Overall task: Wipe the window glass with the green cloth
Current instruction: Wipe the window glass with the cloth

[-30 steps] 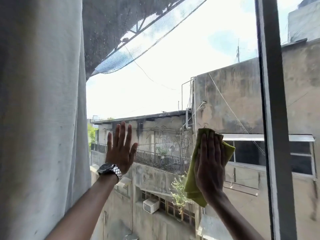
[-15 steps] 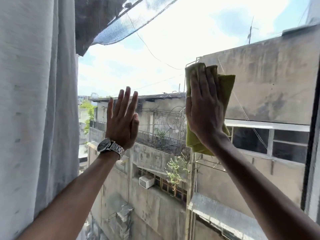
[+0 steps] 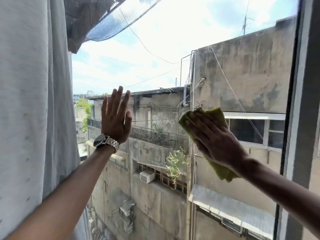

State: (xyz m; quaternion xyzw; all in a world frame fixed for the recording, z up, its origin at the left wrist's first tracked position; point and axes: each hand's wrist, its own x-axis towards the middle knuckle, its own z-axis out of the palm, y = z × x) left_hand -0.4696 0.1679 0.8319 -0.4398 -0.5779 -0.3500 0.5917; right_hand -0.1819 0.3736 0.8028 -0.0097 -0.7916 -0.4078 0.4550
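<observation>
The window glass point(image 3: 155, 49) fills the middle of the view, with sky and concrete buildings behind it. My right hand point(image 3: 214, 135) lies flat on the folded green cloth point(image 3: 223, 172) and presses it against the glass at mid-height, right of centre, fingers pointing up and left. My left hand point(image 3: 116, 118) is spread flat against the glass to the left, fingers up, holding nothing. A metal watch point(image 3: 105, 142) sits on that wrist.
A grey-white curtain point(image 3: 34, 110) hangs along the left side of the pane. The window frame's dark upright point(image 3: 301, 110) borders the glass on the right. Netting point(image 3: 110, 23) hangs outside at the top left.
My right hand has swept the cloth down and to the right from its higher spot half a second ago, and tilted leftward. My left hand stays flat on the glass.
</observation>
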